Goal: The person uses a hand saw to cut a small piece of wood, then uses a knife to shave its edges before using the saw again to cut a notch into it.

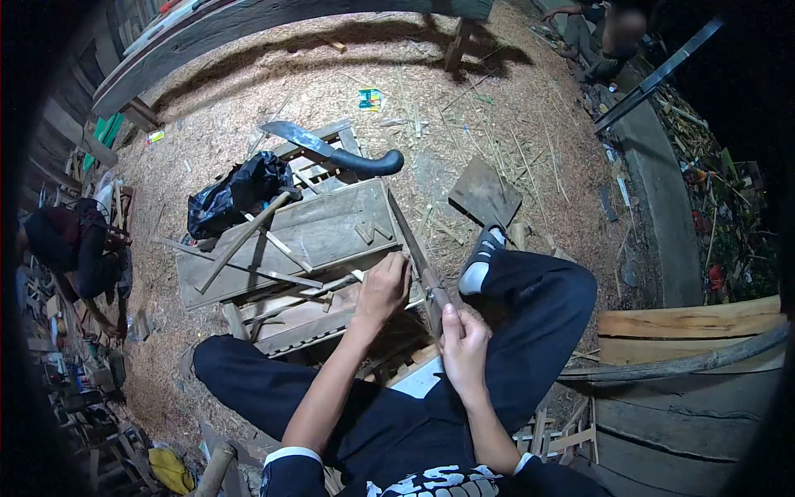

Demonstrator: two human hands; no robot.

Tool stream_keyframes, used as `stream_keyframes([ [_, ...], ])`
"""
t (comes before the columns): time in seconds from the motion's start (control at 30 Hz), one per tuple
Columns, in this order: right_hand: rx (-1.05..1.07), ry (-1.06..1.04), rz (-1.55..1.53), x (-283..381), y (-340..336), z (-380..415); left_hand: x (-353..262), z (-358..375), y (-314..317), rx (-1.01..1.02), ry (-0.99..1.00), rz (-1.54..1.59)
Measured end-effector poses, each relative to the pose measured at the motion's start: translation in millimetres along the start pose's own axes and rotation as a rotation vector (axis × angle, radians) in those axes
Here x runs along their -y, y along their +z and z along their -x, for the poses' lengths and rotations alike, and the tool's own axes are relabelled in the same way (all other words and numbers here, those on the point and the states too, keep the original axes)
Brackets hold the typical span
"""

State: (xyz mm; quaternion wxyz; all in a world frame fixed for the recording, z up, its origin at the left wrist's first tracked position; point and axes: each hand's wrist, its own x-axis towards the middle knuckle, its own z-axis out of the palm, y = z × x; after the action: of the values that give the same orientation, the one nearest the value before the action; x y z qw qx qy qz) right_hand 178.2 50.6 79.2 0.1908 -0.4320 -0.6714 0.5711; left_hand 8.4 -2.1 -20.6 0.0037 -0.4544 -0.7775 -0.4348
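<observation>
My left hand [385,287] is closed, fingers curled, above the edge of a low wooden bench [323,228]; what it pinches, if anything, is hidden. My right hand [464,341] is closed with the thumb on top around a slim brown wooden piece [436,296], which has a small dark band near its upper end. A long wooden strip [406,222] runs along the bench's right side, between my hands. Several thin sticks [248,240] lie across the bench top. Beyond it, a machete [331,151] with a black curved handle rests on a slatted wooden frame [344,132].
A black plastic bag [240,195] sits left of the bench. A square board [486,193] lies near my right foot [480,265]. Planks [691,348] are at the right. One person [79,248] is at the left, another [600,41] at the far right. Shavings cover the ground.
</observation>
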Motion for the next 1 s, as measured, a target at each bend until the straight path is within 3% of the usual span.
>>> stream_keyframes([
  [0.37,-0.030,0.028,0.046,-9.7,-8.3,10.7,1.4,-0.1,3.6,0.016,0.026,-0.063],
  [0.43,-0.034,0.012,0.025,-6.7,-3.0,0.1,-2.3,-5.1,4.2,-0.008,-0.065,-0.069],
  [0.6,-0.012,0.029,0.037,1.8,-17.4,18.2,1.8,-5.8,-0.5,-0.015,-0.059,-0.032],
  [0.87,-0.017,-0.027,0.138,12.8,-14.1,13.8,2.6,-0.3,3.9,0.000,0.018,-0.056],
  [0.9,-0.043,-0.120,0.145,14.9,-9.2,7.5,0.4,-1.2,4.0,-0.009,0.017,-0.040],
  [1.0,0.007,0.013,0.066,3.9,-7.0,-5.8,0.2,-7.1,3.8,-0.036,-0.056,-0.013],
])
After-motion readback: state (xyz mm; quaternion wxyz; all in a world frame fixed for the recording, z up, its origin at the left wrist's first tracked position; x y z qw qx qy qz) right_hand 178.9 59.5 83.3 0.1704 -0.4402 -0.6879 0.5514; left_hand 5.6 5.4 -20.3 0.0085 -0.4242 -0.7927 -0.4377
